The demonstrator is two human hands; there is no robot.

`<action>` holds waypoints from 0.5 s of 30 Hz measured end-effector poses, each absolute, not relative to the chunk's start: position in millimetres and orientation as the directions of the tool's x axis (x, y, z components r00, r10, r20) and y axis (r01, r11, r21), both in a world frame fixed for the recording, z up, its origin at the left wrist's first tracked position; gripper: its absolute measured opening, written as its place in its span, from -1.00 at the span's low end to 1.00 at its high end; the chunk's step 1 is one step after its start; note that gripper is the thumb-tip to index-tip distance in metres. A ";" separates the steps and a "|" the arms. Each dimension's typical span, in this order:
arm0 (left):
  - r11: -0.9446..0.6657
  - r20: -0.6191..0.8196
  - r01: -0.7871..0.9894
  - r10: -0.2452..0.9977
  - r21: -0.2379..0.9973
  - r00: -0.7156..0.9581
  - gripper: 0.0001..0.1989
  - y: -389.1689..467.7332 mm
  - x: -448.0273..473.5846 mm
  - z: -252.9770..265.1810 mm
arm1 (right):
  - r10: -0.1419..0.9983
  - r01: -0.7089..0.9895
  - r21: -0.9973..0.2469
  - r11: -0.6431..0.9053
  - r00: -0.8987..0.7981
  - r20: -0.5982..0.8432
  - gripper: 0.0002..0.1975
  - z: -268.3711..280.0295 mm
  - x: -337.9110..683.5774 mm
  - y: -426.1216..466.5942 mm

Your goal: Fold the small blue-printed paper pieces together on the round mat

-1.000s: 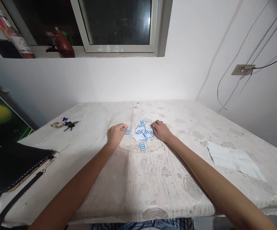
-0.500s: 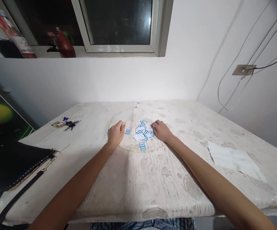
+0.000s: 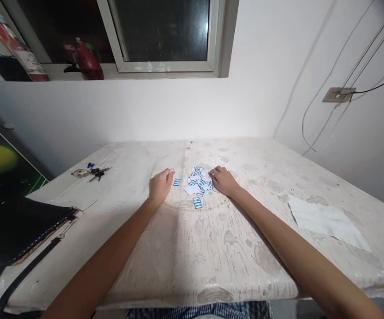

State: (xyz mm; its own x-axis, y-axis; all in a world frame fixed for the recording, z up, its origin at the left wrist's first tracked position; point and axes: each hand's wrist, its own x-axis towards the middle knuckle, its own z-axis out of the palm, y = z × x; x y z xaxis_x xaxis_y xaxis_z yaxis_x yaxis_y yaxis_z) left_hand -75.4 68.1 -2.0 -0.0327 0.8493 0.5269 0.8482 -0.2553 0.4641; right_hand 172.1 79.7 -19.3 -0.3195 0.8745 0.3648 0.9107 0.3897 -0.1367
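Note:
A loose pile of small white paper pieces with blue line markings [image 3: 196, 182] lies on the table between my hands. Just left of the pile, one blue-striped piece [image 3: 176, 182] sits apart, close to my left hand [image 3: 161, 182]. That hand is closed in a fist resting on the table, and its inside is hidden. Curled fingers of my right hand [image 3: 223, 179] rest at the pile's right edge; whether they pinch a piece is hidden. Another blue-striped piece [image 3: 197, 203] lies nearer to me, below the pile.
A patterned cover [image 3: 192, 252] spreads over the table. Keys [image 3: 97, 173] lie at the left behind a black bag [image 3: 22, 226] with a strap. On the right is a white cloth [image 3: 326, 221]. Bottles [image 3: 88, 62] stand on the windowsill; a wall socket [image 3: 338, 95] has cables.
My left hand has turned very slightly at the fingers and thumb. My right hand and the paper pieces look the same.

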 end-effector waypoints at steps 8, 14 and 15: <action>-0.333 0.610 0.848 0.792 0.413 0.014 -0.66 74.0 -78.4 -6.8 | 0.877 0.914 -0.127 0.385 -0.320 0.359 -0.71 -20.1 172.3 80.6; -0.312 0.575 0.848 0.818 0.429 0.010 -0.65 72.4 -76.6 -5.6 | 0.877 0.915 -0.118 0.385 -0.324 0.355 -0.71 -19.0 172.1 78.8; -0.305 0.563 0.846 0.826 0.438 0.006 -0.65 71.2 -76.2 -4.8 | 0.878 0.916 -0.117 0.385 -0.324 0.353 -0.71 -18.8 172.0 78.5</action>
